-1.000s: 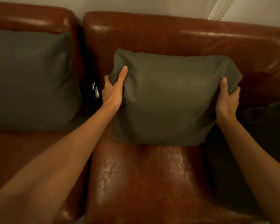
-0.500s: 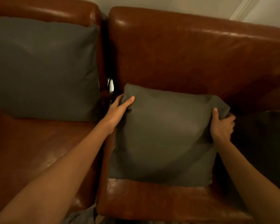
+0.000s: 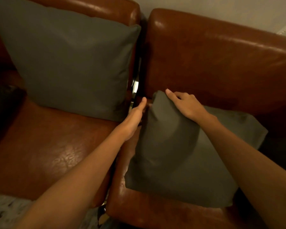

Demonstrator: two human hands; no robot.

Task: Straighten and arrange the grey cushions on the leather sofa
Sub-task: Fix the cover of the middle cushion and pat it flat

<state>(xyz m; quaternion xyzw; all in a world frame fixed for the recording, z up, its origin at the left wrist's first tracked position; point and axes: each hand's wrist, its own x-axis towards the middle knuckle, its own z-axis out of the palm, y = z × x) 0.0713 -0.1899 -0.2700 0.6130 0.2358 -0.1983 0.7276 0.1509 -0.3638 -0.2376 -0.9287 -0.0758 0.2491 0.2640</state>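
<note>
A square grey fabric cushion (image 3: 180,154) is lying tilted on the right seat of a brown leather sofa (image 3: 221,60). The right hand (image 3: 186,104) is resting on its upper left corner, fingers loosely curled over the fabric. The left hand (image 3: 135,118), fingers straight, is pressing its left edge. A second, larger grey cushion (image 3: 69,63) is leaning upright on the left seat.

Sofa (image 3: 221,63), two seats side by side, a gap between them.
Left seat: upright cushion (image 3: 69,63) leaning on the backrest, at the seat's rear.
Right seat: tilted cushion (image 3: 180,162) lying toward the seat's left edge, its far corner against the backrest.
Left hand (image 3: 134,119) at that cushion's left edge; right hand (image 3: 186,104) on its far corner.
</note>
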